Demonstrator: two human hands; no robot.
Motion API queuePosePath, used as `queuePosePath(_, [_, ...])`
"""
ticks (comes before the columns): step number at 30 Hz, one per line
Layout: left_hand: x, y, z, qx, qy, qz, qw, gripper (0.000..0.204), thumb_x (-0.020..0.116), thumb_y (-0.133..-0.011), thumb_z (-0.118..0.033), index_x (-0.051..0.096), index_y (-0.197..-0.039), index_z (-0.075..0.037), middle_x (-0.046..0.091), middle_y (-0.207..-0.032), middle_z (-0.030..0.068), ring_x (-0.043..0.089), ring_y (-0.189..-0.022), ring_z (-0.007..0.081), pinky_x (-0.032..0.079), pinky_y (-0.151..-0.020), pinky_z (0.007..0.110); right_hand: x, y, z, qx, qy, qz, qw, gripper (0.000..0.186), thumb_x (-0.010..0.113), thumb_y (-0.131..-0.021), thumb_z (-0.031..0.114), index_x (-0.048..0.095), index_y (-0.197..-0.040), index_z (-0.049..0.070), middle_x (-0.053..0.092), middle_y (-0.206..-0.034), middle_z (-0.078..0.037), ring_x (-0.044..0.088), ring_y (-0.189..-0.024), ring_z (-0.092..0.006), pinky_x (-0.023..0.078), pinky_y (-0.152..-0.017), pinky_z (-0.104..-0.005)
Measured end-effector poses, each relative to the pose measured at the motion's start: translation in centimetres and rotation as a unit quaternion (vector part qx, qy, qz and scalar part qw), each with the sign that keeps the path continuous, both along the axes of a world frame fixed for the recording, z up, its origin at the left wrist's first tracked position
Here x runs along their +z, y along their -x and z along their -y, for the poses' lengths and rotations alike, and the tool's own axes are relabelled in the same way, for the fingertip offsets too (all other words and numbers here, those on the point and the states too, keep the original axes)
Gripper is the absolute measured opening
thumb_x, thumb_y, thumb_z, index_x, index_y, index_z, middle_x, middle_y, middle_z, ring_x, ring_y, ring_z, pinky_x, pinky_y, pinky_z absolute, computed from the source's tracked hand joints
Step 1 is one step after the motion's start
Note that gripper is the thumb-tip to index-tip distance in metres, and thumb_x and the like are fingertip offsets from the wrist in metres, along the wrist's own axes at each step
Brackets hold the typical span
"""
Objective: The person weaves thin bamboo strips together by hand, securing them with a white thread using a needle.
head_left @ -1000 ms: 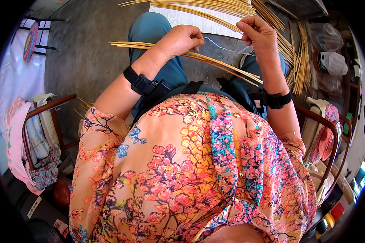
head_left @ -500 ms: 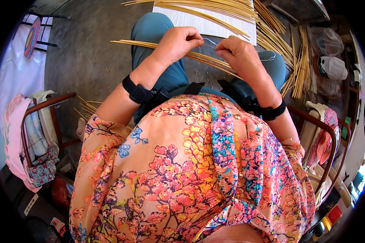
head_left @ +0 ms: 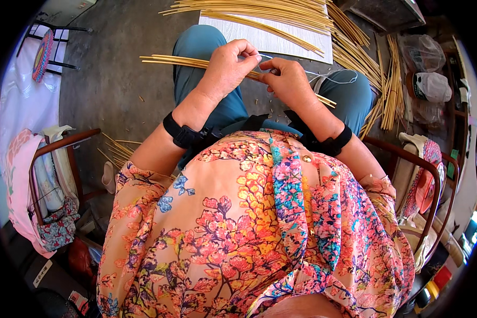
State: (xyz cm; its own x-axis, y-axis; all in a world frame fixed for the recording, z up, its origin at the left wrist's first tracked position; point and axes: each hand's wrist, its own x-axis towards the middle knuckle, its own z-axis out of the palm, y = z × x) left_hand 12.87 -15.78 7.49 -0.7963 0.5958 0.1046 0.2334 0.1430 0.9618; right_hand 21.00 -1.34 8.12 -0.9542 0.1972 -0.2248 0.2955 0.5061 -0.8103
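Observation:
A small bundle of thin tan sticks point(head_left: 183, 61) lies across my lap, its middle hidden under both hands. My left hand point(head_left: 228, 68) is closed above the bundle, thumb and forefinger pinching a thin white string point(head_left: 311, 73). Close on its right, my right hand point(head_left: 287, 82) has its fingers bent and drawn together at the string, right over the sticks. The string's free part trails past my right hand and loops over my right knee. The sticks' shorter ends show beyond my right hand. Whether the string goes around the bundle is hidden by my fingers.
Ahead of my knees, many long sticks point(head_left: 265, 10) lie on a pale board point(head_left: 302, 50). More stick bundles point(head_left: 392, 87) rest at the right, near plastic bags point(head_left: 432, 87). Wooden chair arms point(head_left: 63, 142) flank me. A stool point(head_left: 43, 55) stands at far left.
My right hand has moved left, close to my left hand and down to the sticks. More string now trails to its right. The bundle's right ends have risen slightly.

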Motion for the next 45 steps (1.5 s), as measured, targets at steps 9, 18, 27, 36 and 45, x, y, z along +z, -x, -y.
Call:
queuePosePath(9, [-0.8, 0.5, -0.3, 0.035, -0.003, 0.085, 0.996, 0.014, 0.061, -0.083, -0.010, 0.058, -0.093, 0.000, 0.058, -0.082, 0.0042, 0.057, -0.073, 0.0102, 0.046, -0.067, 0.022, 0.1, 0.6, 0.0, -0.017, 0.029, 0.013, 0.999, 0.022, 0.063, -0.079, 0.014, 0.063, -0.095, 0.000, 0.062, -0.071, -0.005, 0.058, -0.057, -0.0094, 0.048, -0.048, -0.0235])
queuePosePath(18, [-1.5, 0.4, -0.7, 0.106, -0.103, 0.208, 0.967, 0.010, 0.058, -0.083, -0.007, 0.054, -0.087, 0.002, 0.059, -0.079, 0.0110, 0.061, -0.066, 0.0165, 0.051, -0.060, 0.026, -1.4, 1.3, 1.0, -0.092, 0.128, -0.023, 0.987, 0.013, 0.061, -0.078, 0.011, 0.064, -0.087, 0.002, 0.063, -0.067, -0.011, 0.061, -0.058, -0.0159, 0.048, -0.053, -0.0291])
queuePosePath(27, [-3.0, 0.9, -0.1, 0.116, -0.067, 0.189, 0.973, 0.009, 0.056, -0.083, -0.007, 0.054, -0.085, 0.001, 0.059, -0.084, 0.0109, 0.058, -0.073, 0.0143, 0.049, -0.065, 0.027, -1.5, 1.2, 1.6, -0.080, 0.191, -0.028, 0.978, 0.011, 0.058, -0.083, 0.011, 0.057, -0.091, 0.004, 0.058, -0.067, -0.006, 0.054, -0.054, -0.0098, 0.045, -0.045, -0.0246])
queuePosePath(36, [-2.8, 1.1, 0.6, 0.032, -0.106, 0.221, 0.969, 0.006, 0.048, -0.089, -0.007, 0.047, -0.085, -0.003, 0.052, -0.105, 0.0120, 0.062, -0.085, 0.0210, 0.053, -0.076, 0.032, 0.8, 1.7, 1.6, -0.123, 0.305, 0.018, 0.944, 0.013, 0.053, -0.087, 0.017, 0.050, -0.094, 0.006, 0.058, -0.077, -0.007, 0.056, -0.054, -0.0112, 0.048, -0.047, -0.0238])
queuePosePath(45, [-1.2, 1.0, 1.0, 0.001, -0.134, 0.331, 0.934, 0.010, 0.047, -0.091, -0.011, 0.049, -0.089, -0.002, 0.056, -0.095, 0.0125, 0.063, -0.083, 0.0246, 0.054, -0.075, 0.035, 1.3, 1.4, -1.8, -0.170, 0.242, -0.057, 0.954, 0.012, 0.045, -0.089, 0.014, 0.045, -0.094, 0.004, 0.063, -0.081, -0.013, 0.051, -0.046, -0.0099, 0.040, -0.038, -0.0213])
